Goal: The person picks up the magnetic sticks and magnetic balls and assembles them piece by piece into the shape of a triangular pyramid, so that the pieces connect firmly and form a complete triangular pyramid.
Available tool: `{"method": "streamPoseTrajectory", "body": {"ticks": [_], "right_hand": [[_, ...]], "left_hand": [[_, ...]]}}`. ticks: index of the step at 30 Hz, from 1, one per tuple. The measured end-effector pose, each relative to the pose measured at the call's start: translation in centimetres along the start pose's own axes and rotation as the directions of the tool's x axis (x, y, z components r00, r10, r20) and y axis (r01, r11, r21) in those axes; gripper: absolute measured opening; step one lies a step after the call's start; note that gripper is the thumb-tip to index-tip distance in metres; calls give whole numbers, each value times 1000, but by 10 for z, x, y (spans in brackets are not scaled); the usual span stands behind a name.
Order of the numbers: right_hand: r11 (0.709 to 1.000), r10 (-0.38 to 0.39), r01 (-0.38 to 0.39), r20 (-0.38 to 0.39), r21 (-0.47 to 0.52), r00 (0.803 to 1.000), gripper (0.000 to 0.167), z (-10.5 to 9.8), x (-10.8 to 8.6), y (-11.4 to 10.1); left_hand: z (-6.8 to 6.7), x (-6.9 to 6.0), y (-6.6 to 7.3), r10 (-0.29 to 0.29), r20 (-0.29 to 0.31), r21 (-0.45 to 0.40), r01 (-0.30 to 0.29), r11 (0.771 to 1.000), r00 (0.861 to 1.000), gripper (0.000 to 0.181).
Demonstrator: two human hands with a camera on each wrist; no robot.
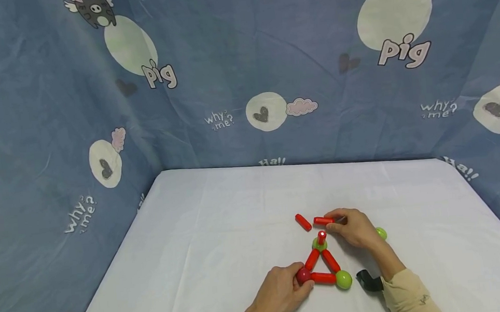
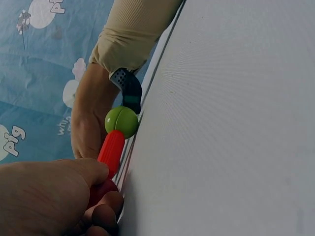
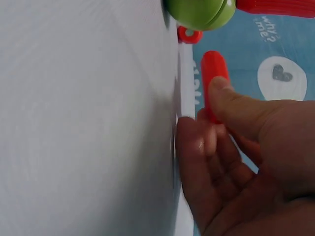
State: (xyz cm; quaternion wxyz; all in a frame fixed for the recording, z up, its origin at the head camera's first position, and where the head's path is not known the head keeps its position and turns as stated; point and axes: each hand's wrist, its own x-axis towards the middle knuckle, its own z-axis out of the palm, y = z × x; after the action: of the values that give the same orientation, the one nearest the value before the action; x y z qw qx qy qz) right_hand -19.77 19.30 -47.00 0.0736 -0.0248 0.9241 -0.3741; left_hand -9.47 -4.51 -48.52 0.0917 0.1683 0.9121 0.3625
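A triangle of red rods lies on the table, with a dark red ball (image 1: 304,275) at its left corner, a green ball (image 1: 344,280) at its right and another green ball (image 1: 315,244) at its far corner. From that far ball a red rod (image 1: 321,238) sticks upward. My left hand (image 1: 279,291) holds the dark red ball between thumb and fingers. Beyond the triangle, my right hand (image 1: 354,228) pinches a separate red rod (image 3: 214,66) by one end; the other end points left. In the left wrist view, fingers partly hide the dark red ball (image 2: 102,191).
One loose red rod (image 1: 303,222) lies left of the pinched one. A green ball (image 1: 381,233) sits behind the right wrist, partly covered. A dark device (image 1: 369,281) is at the right sleeve. White cloth (image 1: 219,211) covers the table; a blue patterned curtain (image 1: 225,56) hangs behind.
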Motion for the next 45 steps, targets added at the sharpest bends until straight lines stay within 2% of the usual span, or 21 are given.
{"method": "streamPoseTrajectory", "body": {"ticks": [5, 14, 20, 28, 36, 40, 45], "right_hand": [[999, 48, -48, 2, 20, 999, 32, -8, -4, -4], [998, 5, 1, -91, 64, 996, 33, -23, -15, -8], [997, 19, -11, -104, 75, 994, 34, -33, -29, -14], [997, -20, 30, -148, 64, 989, 35, -44, -47, -21], [991, -35, 52, -132, 126, 991, 36, -48, -62, -27], [993, -62, 74, -129, 95, 990, 31, -48, -68, -32], [990, -137, 143, -162, 21, 977, 22, -48, -76, -36]], "left_hand": [[1, 0, -1, 7, 1, -19, -7, 1000, 1000, 18], [3, 0, -2, 10, 1, -43, -10, 999, 1000, 20], [1, 0, -2, -18, 14, -47, 19, 999, 1000, 26], [0, 2, -3, -56, 29, -50, 57, 997, 998, 35], [-1, 3, -4, -36, 13, -51, 36, 998, 999, 37], [0, 2, -4, -34, 15, -62, 35, 997, 999, 37], [1, 2, -4, -38, 26, -66, 40, 997, 999, 36]]}}
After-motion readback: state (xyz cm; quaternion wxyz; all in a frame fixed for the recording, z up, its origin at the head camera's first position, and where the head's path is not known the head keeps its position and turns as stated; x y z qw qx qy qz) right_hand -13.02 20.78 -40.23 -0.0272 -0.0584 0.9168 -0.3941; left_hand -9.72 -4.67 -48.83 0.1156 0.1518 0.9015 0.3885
